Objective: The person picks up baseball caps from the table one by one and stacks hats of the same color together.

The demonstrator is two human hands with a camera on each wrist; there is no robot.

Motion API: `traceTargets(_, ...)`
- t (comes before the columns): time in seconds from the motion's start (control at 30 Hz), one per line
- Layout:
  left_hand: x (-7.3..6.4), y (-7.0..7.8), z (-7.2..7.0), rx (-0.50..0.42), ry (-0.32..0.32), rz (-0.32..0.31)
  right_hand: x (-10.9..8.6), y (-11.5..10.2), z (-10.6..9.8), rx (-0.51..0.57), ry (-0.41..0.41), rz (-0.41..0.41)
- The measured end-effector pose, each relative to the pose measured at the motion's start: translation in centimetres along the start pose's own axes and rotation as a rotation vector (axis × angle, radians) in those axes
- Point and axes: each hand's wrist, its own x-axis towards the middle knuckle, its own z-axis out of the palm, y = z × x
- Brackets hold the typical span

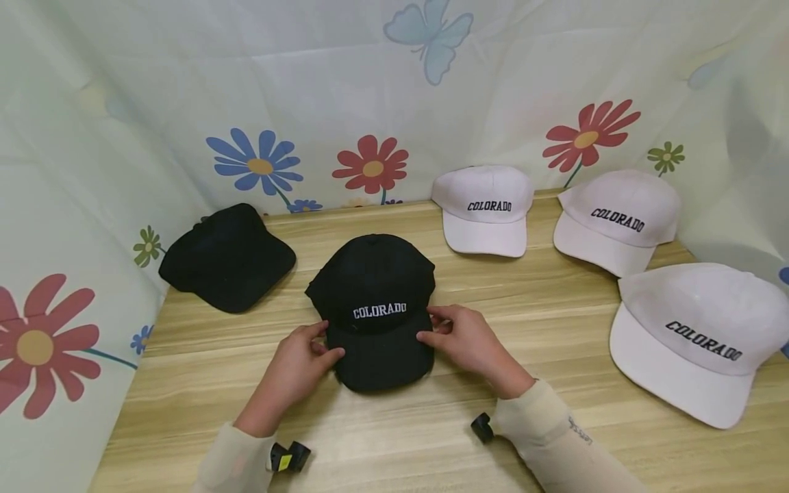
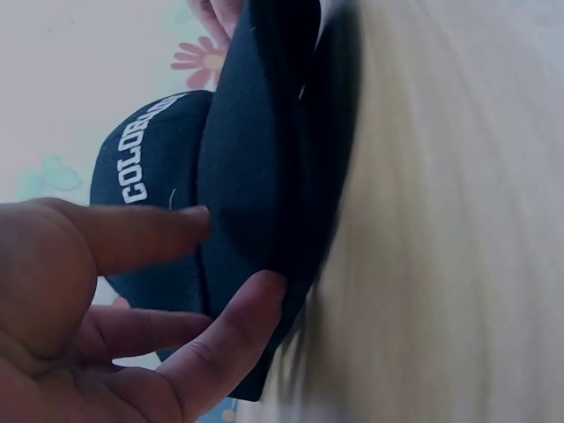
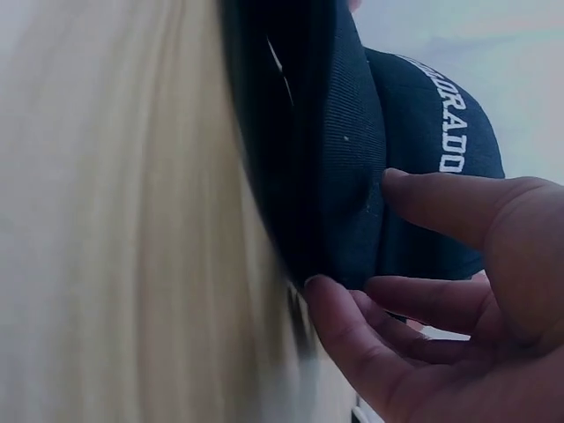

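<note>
left hand [image 1: 296,366] and right hand [image 1: 465,342] pinch opposite brim [image 1: 385,363] sides | lettered black cap [image 1: 372,274]: between them at tabletop [image 1: 179,404], contact unclear | why: side grip leaves lettering [image 1: 379,311] uncovered, likely keeps brim square

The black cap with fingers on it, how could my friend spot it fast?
On the wooden table, look between the left hand and the right hand. That black cap shows white COLORADO lettering; the other black cap shows none.
</note>
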Motion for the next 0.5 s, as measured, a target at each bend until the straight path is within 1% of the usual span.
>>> traceTargets(0.13, -0.3, 0.1, -0.9, 0.007, -0.033, -0.008, -0.1, -0.3, -0.3, -0.003, 0.042, -0.030)
traceTargets(0.23, -0.6, 0.1, -1.6, -0.006, -0.034, -0.009, -0.3, -1.0, -0.6, 0.002, 0.058, -0.053)
traceTargets(0.33, -0.8, 0.0, -2.3, -0.017, -0.020, -0.013, -0.7, -2.1, -0.6, 0.019, 0.027, -0.096)
traceTargets(0.5, -0.7, -0.5, -3.5, -0.027, -0.007, -0.024, -1.1, -4.3, -0.1, 0.073, -0.055, -0.222)
